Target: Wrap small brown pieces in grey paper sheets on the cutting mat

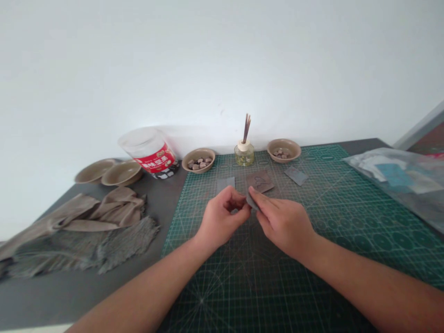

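My right hand [286, 224] is closed on a small folded grey piece of sandpaper [253, 202], which sticks out from its fingers. Against the sandpaper's left side, my left hand [225, 216] is closed in a pinch; what sits between its fingertips is too small and covered to make out. The two hands meet above the green cutting mat [243, 277]. Just beyond them lie a grey sheet [225, 183], a brown square sheet with dark curved marks [262, 181] and another grey sheet [296, 175].
Bowls of stones [198, 161] and of stones in water [283, 151] flank a reed diffuser [244, 152]. On the left are a plastic jar [152, 152], two tan bowls [122, 173] and crumpled cloths [93, 231]. A plastic bag [398, 175] lies right.
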